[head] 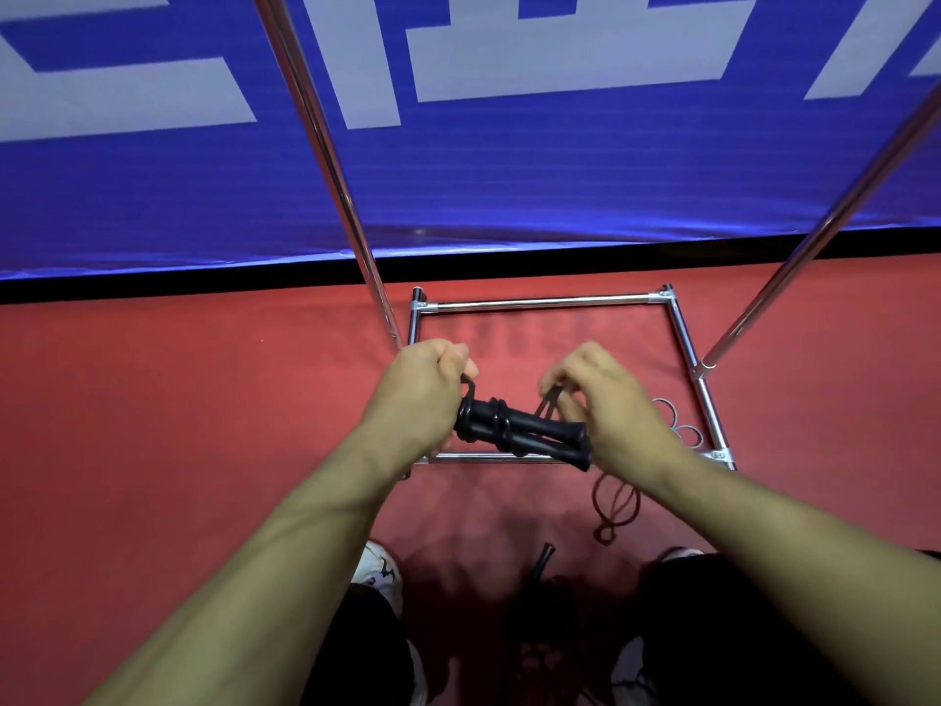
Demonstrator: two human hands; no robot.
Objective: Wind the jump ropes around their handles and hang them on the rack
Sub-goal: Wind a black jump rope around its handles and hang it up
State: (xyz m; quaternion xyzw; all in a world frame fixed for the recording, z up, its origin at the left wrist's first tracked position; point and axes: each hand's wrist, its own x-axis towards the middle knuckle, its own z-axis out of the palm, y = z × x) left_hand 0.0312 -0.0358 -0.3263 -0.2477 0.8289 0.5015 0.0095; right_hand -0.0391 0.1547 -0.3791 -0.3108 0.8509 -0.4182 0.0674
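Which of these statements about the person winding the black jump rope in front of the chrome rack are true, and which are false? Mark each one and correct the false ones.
1. The left hand grips one end of the pair of black jump rope handles. True.
2. The handles are bare, with no cord on them. False: several turns of black cord already circle them.
3. The right hand pinches a length of the cord. True.
4. The floor is green. False: the red floor lies under the chrome tube rack base.
5. A loose coil of dark cord lies on the floor. True.
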